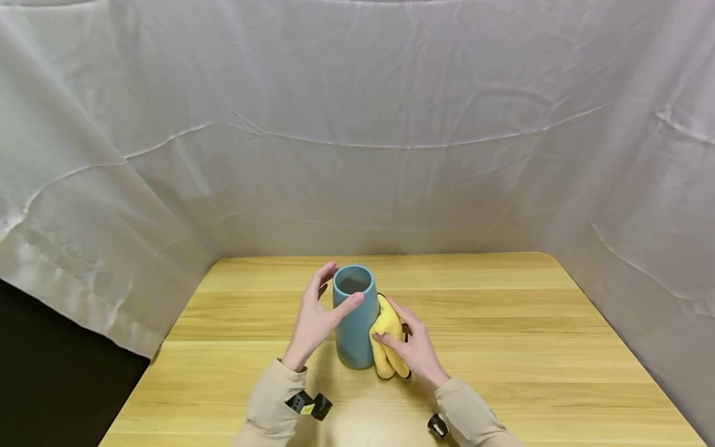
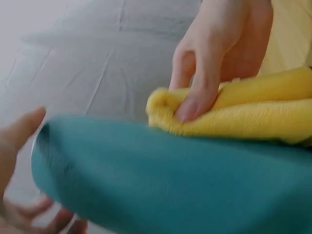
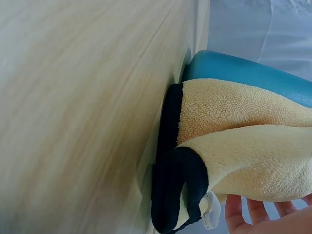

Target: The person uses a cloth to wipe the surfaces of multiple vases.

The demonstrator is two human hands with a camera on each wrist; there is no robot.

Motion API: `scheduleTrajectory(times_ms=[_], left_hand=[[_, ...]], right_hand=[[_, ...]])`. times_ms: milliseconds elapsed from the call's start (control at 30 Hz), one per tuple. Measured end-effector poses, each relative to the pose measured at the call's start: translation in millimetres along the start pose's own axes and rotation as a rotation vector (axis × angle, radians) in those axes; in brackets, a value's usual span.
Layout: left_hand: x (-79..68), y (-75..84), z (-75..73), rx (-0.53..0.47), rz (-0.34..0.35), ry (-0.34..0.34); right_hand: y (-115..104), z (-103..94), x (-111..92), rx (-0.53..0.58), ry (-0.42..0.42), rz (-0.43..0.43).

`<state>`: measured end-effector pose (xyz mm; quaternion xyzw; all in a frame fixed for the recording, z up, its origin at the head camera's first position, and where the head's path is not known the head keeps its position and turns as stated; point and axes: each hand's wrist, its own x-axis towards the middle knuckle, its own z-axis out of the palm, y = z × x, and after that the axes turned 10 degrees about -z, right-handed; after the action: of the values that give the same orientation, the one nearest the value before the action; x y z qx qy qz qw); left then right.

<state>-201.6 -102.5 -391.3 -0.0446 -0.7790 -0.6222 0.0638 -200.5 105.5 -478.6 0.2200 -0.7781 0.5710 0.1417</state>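
Note:
A tall blue vase (image 1: pixel 356 338) stands upright on the wooden table, its round mouth facing up. My left hand (image 1: pixel 316 320) is spread about the vase's upper end, thumb across the front near the rim and fingers at the left side. In the left wrist view, the thumb (image 2: pixel 27 127) and fingers lie on either side of the vase's top end. My right hand (image 1: pixel 418 351) pinches a folded yellow cloth (image 1: pixel 385 338) against the vase's right side. Black edging (image 3: pixel 170 117) and a small pale loop (image 3: pixel 212 210) show on the cloth in the right wrist view.
The light wood table (image 1: pixel 530 360) extends to both sides of the vase. Grey-white fabric (image 1: pixel 391 124) hangs behind the table and along its sides. A dark area (image 1: pixel 56 366) shows beyond the left edge. Small black devices (image 1: pixel 313 405) are on both wrists.

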Motion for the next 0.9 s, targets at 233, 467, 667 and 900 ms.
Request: scheduleTrajectory(times_ms=[233, 467, 667, 900], left_hand=[[-4.5, 4.9, 10.4, 0.050, 0.031, 0.166], [-2.9, 2.1, 7.5, 0.008, 0.045, 0.138], [0.5, -1.2, 1.9, -0.003, 0.047, 0.113], [0.4, -2.0, 1.1, 0.005, 0.039, 0.106]], right_hand=[[1, -0.8, 0, 0.008, -0.001, -0.019], [-1, 0.1, 1, -0.003, 0.014, -0.009], [-9, 2.1, 9, -0.004, 0.018, -0.009], [-33, -1.2, 27, 0.001, 0.043, -0.083]])
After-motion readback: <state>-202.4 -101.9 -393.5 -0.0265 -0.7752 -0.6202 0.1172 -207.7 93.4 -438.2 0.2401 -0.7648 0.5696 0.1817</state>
